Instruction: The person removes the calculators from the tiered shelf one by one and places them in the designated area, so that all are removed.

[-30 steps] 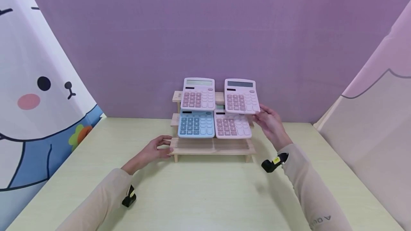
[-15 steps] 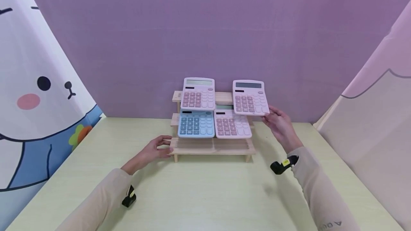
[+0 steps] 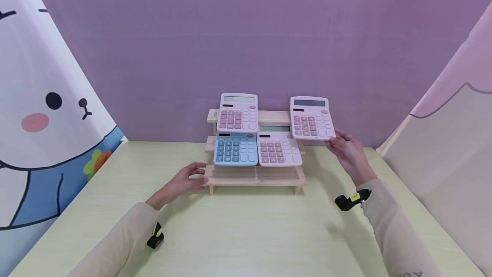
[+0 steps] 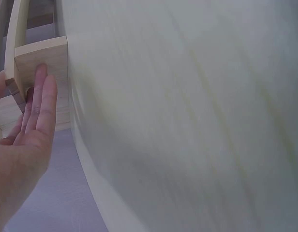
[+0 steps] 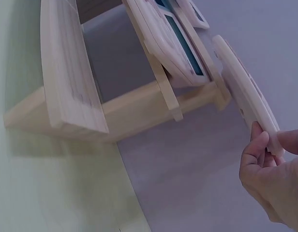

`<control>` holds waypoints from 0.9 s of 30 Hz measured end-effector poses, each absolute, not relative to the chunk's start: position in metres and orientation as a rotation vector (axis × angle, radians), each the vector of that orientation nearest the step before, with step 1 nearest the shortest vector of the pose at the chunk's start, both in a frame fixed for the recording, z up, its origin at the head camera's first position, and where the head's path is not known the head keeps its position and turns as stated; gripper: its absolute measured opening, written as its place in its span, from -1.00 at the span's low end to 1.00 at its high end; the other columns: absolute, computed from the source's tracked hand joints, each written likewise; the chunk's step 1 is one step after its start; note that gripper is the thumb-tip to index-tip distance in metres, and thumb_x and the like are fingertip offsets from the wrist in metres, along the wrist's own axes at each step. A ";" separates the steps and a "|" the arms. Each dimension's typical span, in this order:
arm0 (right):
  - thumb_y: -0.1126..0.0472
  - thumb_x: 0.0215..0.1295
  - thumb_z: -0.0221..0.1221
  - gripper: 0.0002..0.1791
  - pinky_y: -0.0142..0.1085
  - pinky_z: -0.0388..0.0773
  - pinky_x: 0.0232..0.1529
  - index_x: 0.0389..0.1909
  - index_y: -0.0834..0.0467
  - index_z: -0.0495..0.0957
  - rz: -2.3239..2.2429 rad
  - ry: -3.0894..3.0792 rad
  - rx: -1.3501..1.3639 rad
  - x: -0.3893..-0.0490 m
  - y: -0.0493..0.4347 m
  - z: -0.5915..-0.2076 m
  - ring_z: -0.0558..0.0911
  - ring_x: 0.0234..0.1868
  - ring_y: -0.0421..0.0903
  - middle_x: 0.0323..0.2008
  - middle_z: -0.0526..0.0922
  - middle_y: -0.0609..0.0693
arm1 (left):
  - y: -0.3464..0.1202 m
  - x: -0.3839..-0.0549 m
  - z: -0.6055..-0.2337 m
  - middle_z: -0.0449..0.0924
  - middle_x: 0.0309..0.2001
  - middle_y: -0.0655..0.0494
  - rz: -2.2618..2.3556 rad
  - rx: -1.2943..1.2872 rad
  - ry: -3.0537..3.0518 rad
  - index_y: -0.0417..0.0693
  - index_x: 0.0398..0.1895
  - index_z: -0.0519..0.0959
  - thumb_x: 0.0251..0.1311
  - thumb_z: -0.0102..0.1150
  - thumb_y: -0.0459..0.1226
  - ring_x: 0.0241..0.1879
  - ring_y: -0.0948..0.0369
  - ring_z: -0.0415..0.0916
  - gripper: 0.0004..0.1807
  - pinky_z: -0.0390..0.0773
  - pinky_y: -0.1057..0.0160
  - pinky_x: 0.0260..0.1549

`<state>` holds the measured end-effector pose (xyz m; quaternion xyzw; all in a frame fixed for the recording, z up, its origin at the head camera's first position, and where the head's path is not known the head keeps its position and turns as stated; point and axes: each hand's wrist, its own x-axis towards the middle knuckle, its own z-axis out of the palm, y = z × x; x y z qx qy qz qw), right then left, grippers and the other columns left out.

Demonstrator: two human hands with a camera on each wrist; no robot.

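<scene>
At the upper right of the head view, my right hand (image 3: 350, 154) pinches a pink calculator (image 3: 312, 116) by its lower right corner. The right wrist view shows the thumb on its face and fingers underneath, with the calculator (image 5: 245, 89) standing off the stand's end. My left hand (image 3: 183, 184) holds the left end of the wooden tiered stand (image 3: 255, 181), thumb at the front step and fingers along the side panel (image 4: 47, 55). A second pink calculator (image 3: 237, 112) leans on the top step. Below it are a blue calculator (image 3: 235, 149) and a third pink one (image 3: 279, 148).
The stand rests on a pale wood-grain table (image 3: 246, 230), close to a purple backdrop (image 3: 246, 42). Cartoon-print cloths hang at the left (image 3: 50, 148) and right (image 3: 457, 148). Small black cameras sit on both sleeves (image 3: 396, 221).
My right hand has moved right and slightly down with the pink calculator, away from the top step's middle. The left hand and the other calculators have stayed in place.
</scene>
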<state>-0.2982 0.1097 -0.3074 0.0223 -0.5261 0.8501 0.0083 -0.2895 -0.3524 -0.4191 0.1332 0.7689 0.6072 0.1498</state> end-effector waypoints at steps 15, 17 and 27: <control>0.57 0.25 -0.11 -0.65 -0.39 0.56 -0.19 0.03 0.24 0.27 2.703 -1.543 0.160 -0.292 0.135 -0.310 0.57 -0.26 -0.12 -0.21 0.57 0.04 | -0.353 -0.291 -0.421 0.26 0.15 -0.28 1.749 0.384 2.209 -0.21 0.31 0.08 0.16 0.17 -0.24 -0.08 0.11 0.51 -0.29 0.59 0.08 -0.06; 0.58 0.25 -0.12 -0.64 -0.39 0.57 -0.19 0.03 0.25 0.26 2.710 -1.532 0.170 -0.290 0.138 -0.312 0.57 -0.26 -0.11 -0.21 0.56 0.05 | -0.353 -0.291 -0.421 0.26 0.15 -0.28 1.749 0.381 2.210 -0.21 0.31 0.08 0.16 0.17 -0.25 -0.08 0.11 0.51 -0.29 0.59 0.09 -0.06; 0.62 0.26 -0.21 -0.64 -0.36 0.58 -0.20 -0.07 0.24 0.39 2.753 -1.476 0.243 -0.286 0.150 -0.323 0.60 -0.26 -0.08 -0.25 0.61 0.10 | -0.353 -0.290 -0.419 0.24 0.17 -0.28 1.747 0.392 2.210 -0.24 0.32 0.06 0.16 0.15 -0.26 -0.07 0.11 0.49 -0.28 0.59 0.08 -0.05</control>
